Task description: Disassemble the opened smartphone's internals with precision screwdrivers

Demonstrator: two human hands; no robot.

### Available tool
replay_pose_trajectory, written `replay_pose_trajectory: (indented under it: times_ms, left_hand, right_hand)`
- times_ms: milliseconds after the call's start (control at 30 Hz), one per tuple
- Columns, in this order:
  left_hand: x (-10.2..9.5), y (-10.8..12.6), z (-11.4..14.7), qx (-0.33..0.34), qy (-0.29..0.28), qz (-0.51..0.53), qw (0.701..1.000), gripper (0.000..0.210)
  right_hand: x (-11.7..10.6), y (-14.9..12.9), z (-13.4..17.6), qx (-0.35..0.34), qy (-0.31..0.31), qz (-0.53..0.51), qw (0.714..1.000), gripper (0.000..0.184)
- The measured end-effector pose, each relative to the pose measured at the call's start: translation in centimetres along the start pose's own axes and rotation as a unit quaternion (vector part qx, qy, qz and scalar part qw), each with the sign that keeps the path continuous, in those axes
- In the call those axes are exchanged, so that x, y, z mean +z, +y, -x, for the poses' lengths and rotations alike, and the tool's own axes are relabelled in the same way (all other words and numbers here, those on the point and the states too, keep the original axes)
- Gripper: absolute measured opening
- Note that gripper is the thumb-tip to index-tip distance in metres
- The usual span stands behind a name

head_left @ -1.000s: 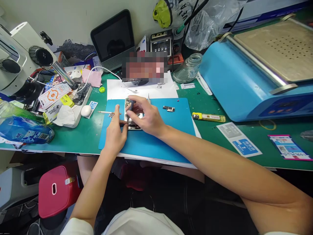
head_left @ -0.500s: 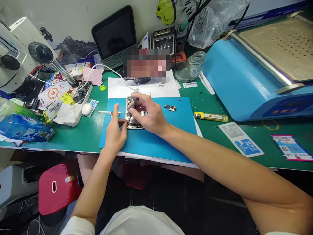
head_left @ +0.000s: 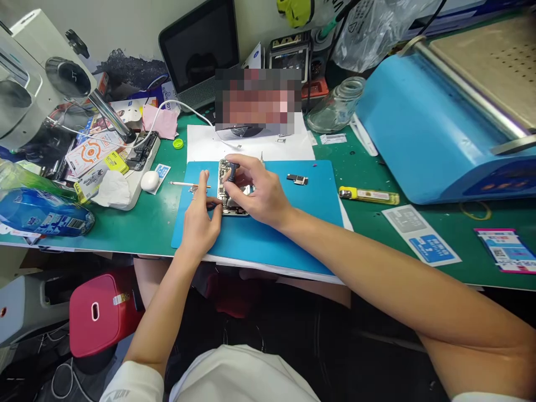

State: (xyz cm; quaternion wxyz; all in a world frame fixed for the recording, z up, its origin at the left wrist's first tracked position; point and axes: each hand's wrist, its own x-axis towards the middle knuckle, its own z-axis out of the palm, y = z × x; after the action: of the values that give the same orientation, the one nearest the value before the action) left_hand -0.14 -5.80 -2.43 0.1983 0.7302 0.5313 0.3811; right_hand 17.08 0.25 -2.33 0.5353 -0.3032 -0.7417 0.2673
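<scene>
An opened phone (head_left: 234,211) lies on the blue mat (head_left: 268,240), its inner parts exposed. My right hand (head_left: 262,192) is closed around a small dark screwdriver (head_left: 233,171), held roughly upright over the upper part of the phone; its tip is hidden. At the phone's lower left edge, my left hand (head_left: 201,223) grips the side with thumb and fingers, while its index finger points up. A thin white stick-like tool (head_left: 181,183) lies beside that hand, partly behind the finger. To the right on the mat rests a small dark and silver phone part (head_left: 297,179).
A blue machine (head_left: 402,134) stands at the right, with a glass jar (head_left: 335,109) beside it. A yellow cutter (head_left: 368,195) lies right of the mat. Microscope (head_left: 69,78), blue bottle (head_left: 46,215) and loose cards crowd the left. White paper (head_left: 201,142) extends behind the mat.
The camera view has shifted slightly, so the bench sits a little differently in the picture. Both hands keep nearly the same pose at the phone, the screwdriver still upright.
</scene>
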Motion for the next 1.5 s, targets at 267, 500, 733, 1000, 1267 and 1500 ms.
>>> replay_pose_trajectory:
  times_ms: [267, 500, 733, 1000, 1267, 1500]
  left_hand:
    - [0.4, -0.3, -0.4, -0.013, -0.01, -0.005, 1.0, 0.086]
    - [0.5, -0.5, -0.3, -0.015, -0.004, -0.001, 1.0, 0.087]
    - [0.5, -0.5, -0.3, -0.014, 0.003, 0.0, 1.0, 0.087]
    - [0.3, -0.4, -0.1, 0.005, 0.024, 0.005, 1.0, 0.086]
    - [0.1, -0.4, 0.1, 0.0, 0.061, 0.019, 0.998, 0.08]
    - [-1.1, 0.3, 1.5, 0.013, 0.142, 0.043, 0.989, 0.075]
  right_hand:
    - [-0.1, -0.2, 0.0, -0.006, 0.018, 0.0, 1.0, 0.039]
    - [0.0, -0.1, 0.0, -0.007, 0.025, -0.007, 1.0, 0.04]
    - [-0.1, -0.2, -0.1, 0.003, 0.018, 0.001, 1.0, 0.04]
    - [-0.4, -0.4, -0.2, 0.0, 0.059, 0.046, 0.997, 0.047]
    - [-3.7, 1.7, -2.0, -0.038, 0.122, 0.078, 0.989, 0.038]
    - [-3.8, 2.0, -1.6, -0.127, 0.013, 0.159, 0.979, 0.024]
